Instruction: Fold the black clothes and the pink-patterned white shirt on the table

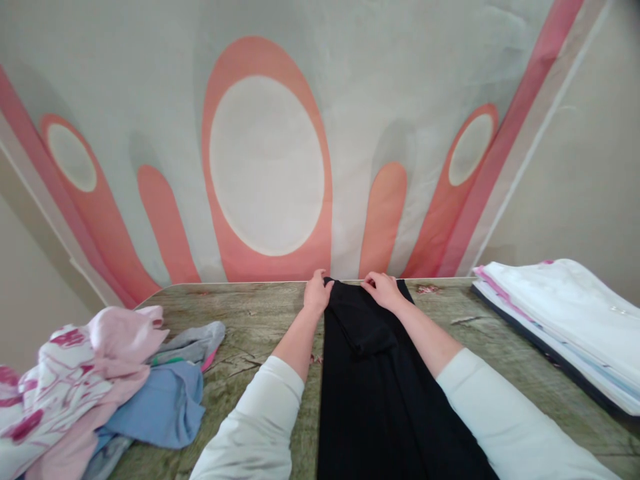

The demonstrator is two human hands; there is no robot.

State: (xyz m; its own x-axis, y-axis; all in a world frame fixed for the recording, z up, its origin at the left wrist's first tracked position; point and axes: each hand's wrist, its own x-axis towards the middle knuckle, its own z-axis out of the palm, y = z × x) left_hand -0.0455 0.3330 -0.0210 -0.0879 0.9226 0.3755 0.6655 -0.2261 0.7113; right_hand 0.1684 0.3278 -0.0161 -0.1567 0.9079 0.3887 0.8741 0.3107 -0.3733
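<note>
A long black garment (370, 400) lies on the wood-patterned table, running from its far edge down past the bottom of the view. One part, perhaps a sleeve, is folded over its upper middle. My left hand (318, 292) pinches the garment's far left corner between thumb and fingers. At the far edge, to the right, my right hand (382, 289) has its fingers bent and closed on the cloth. The fingertips of this hand are partly hidden. Both forearms, in white sleeves, reach forward on either side of the garment.
A loose heap of pink, floral, blue and grey clothes (115, 387) sits on the table (250, 320) at left. At right is a neat stack of folded clothes (565, 320), white on top. Behind the far edge stands a backdrop (350, 87) with pink arches.
</note>
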